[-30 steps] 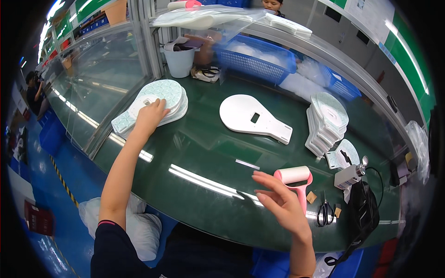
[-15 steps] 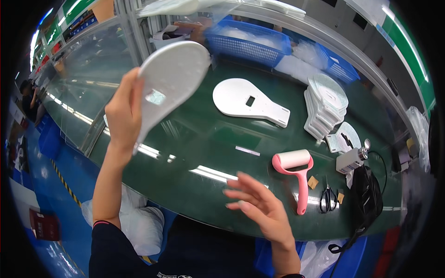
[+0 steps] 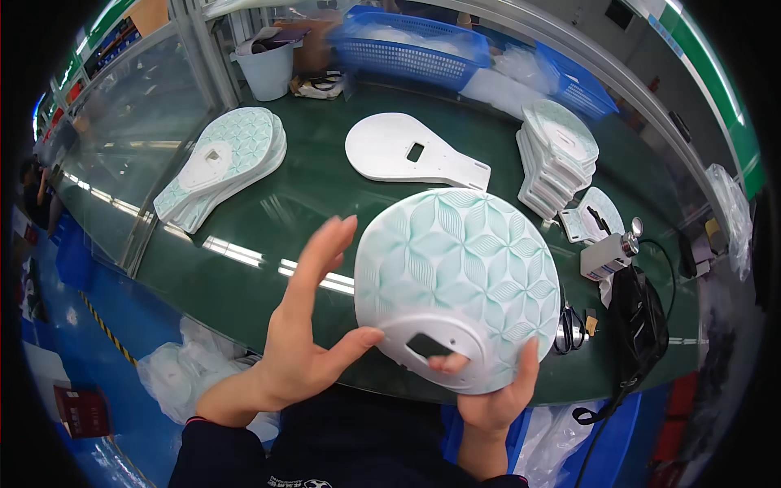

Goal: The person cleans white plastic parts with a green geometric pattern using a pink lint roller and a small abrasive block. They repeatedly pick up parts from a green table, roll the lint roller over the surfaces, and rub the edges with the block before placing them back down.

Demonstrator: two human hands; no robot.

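A paddle-shaped panel [image 3: 480, 260] with a pale green petal pattern is held up before me, its wide rounded end away from me. My right hand [image 3: 492, 398] grips its lower right: the thumb is on the edge, and a fingertip shows through the dark rectangular opening. Beside the lower left edge, my left hand [image 3: 301, 350] is open with fingers raised. Its thumb tip meets or nearly meets the rim; I cannot tell which. A plain white panel [image 3: 386, 150] of similar shape lies flat just beyond.
Patterned panels [image 3: 244, 138] lie stacked at left, and a taller stack [image 3: 561, 154] stands at right. Near it are a white bottle [image 3: 604, 259], scissors [image 3: 565, 333] and a black pouch [image 3: 639, 325]. Blue baskets [image 3: 415, 57] and a white bucket [image 3: 267, 71] line the back.
A panel was in my left hand at left, its plain side showing; now my right hand holds a patterned panel in front. My left hand has opened. The pink roller is hidden behind the panel.
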